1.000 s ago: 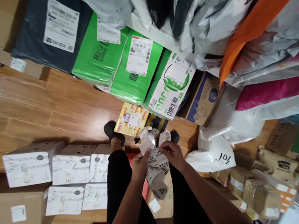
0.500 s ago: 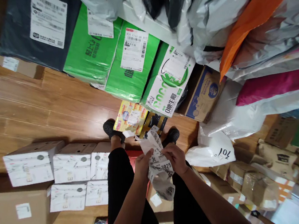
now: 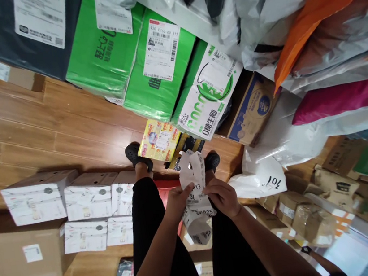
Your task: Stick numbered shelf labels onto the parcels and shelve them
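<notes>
A long curling strip of white printed labels (image 3: 198, 224) hangs between my hands, with black numbers and barcodes on it. Its upper end loops above my fingers, and the lower end droops in a curl over my legs. My left hand (image 3: 176, 206) pinches the strip at its left edge between thumb and fingers. On the other side, the closed fingers of my right hand (image 3: 223, 196) grip the strip's right edge. Beyond the strip, a yellow patterned box (image 3: 159, 139) lies on the floor by my feet, beside a black-and-yellow wrapped parcel (image 3: 185, 149).
Green boxes (image 3: 158, 69) with shipping labels stand ahead, next to a dark parcel (image 3: 28, 36). Plastic mailing bags (image 3: 283, 16) crowd a shelf at upper right. White boxes (image 3: 33, 205) line the left; brown cartons (image 3: 312, 225) pile at right, near another person's wrist (image 3: 307, 250).
The strip's upper part has straightened and shifted slightly, and its loose white end at the left no longer sticks out. My right hand has moved a little to the right. The view has tilted slightly.
</notes>
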The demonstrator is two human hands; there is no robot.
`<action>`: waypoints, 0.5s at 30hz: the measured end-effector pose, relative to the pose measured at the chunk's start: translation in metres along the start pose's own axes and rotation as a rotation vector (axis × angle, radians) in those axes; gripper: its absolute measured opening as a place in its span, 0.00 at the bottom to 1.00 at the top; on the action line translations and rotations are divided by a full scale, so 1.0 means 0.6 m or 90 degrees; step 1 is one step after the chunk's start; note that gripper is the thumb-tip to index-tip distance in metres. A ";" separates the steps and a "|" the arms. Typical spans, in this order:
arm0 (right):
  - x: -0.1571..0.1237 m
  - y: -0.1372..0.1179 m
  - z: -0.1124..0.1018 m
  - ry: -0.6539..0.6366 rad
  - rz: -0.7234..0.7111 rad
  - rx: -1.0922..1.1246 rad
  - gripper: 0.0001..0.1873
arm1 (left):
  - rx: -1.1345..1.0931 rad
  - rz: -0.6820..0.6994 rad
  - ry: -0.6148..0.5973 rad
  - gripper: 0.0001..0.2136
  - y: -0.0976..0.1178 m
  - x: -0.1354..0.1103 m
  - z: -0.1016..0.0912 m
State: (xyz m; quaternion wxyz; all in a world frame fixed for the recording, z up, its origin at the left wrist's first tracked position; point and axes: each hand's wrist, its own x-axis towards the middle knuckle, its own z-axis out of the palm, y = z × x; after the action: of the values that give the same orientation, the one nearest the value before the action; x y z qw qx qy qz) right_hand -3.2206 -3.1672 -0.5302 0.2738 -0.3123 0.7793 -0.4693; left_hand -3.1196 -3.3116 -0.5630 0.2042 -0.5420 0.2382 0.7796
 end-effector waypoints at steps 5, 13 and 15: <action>-0.005 -0.001 -0.003 -0.029 -0.002 -0.022 0.16 | 0.090 0.030 -0.010 0.18 0.000 0.004 -0.006; -0.017 -0.006 -0.017 -0.071 -0.090 -0.056 0.16 | 0.057 -0.048 -0.005 0.19 -0.015 0.001 0.002; -0.023 -0.008 -0.018 -0.044 -0.070 -0.058 0.16 | 0.046 -0.062 -0.018 0.19 -0.021 0.002 0.005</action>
State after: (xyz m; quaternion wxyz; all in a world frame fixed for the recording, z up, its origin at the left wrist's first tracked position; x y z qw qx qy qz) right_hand -3.2183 -3.1527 -0.5196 0.2601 -0.3827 0.7717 -0.4363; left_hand -3.1151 -3.2999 -0.5652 0.2644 -0.5343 0.2366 0.7672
